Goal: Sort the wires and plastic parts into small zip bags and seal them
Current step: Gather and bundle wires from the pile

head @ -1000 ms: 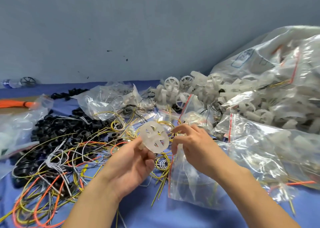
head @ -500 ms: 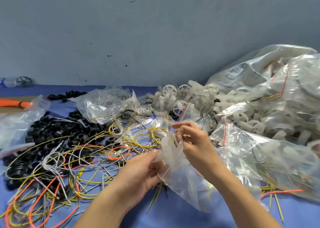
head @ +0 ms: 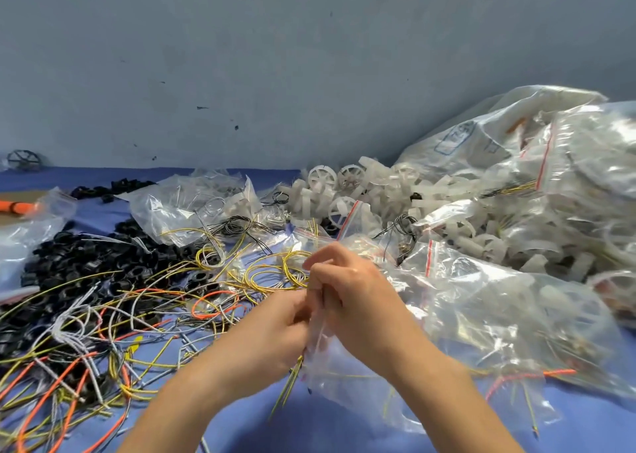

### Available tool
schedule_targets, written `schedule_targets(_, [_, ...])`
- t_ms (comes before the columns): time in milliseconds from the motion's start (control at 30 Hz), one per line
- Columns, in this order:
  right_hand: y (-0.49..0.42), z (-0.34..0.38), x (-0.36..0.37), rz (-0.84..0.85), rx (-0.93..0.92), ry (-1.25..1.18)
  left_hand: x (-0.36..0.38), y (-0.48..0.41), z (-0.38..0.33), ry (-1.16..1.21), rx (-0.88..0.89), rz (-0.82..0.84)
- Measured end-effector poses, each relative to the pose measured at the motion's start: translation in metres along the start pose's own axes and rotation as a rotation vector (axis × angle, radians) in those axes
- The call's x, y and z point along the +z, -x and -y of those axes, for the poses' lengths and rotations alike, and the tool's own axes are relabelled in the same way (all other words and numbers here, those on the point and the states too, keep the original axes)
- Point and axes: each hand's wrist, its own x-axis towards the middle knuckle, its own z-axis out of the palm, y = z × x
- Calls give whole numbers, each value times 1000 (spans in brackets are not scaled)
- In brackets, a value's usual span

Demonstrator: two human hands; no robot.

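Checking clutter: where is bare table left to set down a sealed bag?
Bare blue cloth shows at the near right corner and between the forearms; a strip runs along the far-left wall. Wires and black rings crowd the left, bags and white wheels the right. The left hand and right hand pinch a zip bag.

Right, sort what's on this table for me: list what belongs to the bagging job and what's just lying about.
Belongs to the job: small zip bag, pinched by left hand and right hand; loose wires; black plastic parts; white plastic wheels; filled zip bags.
Just lying about: orange object at the left edge; lone black wheel by the wall.
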Motion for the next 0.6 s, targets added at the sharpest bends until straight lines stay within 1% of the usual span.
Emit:
schedule_targets(33, [1,3,0,6,-5,38,1,0,-2,47,-19,2])
schedule_targets(67, [1,5,-1,-4,-10,58,1,0,-2,155,-57,1])
schedule_targets(167, [3,7,-5,-23,-36,87,-3,-1,-2,578,-266,5])
schedule_targets(233, [5,6,-6,-21,-49,82,-7,-4,1,707,-385,-61])
schedule_targets(267, [6,6,-7,-28,-51,71,-8,-5,2,698,-422,-111])
schedule_targets(300, [6,5,-7,-42,-50,53,-7,-6,4,600,-433,-178])
schedule_targets(333, [6,3,-7,-62,-42,27,-5,-8,6,385,-423,-258])
schedule_targets(367, [6,1,-8,-88,-24,-3,-3,-7,7,107,-394,-340])
schedule_targets(400, [5,-1,-8,-118,5,-37,-3,-6,5,-118,-347,-403])
schedule_targets(433, [5,-4,-9,-152,36,-73,-2,-5,3,-196,-300,-451])
schedule_targets(467, [4,-6,-9,-186,67,-111,-2,-5,2,-132,-272,-454])
schedule_targets(500, [3,-7,-10,-213,90,-141,-3,-4,0,14,-262,-418])
schedule_targets(567, [1,-5,-11,-229,99,-160,-4,-3,-3,304,-260,-290])
schedule_targets(600, [0,-2,-12,-221,85,-152,-5,-3,-3,397,-249,-218])
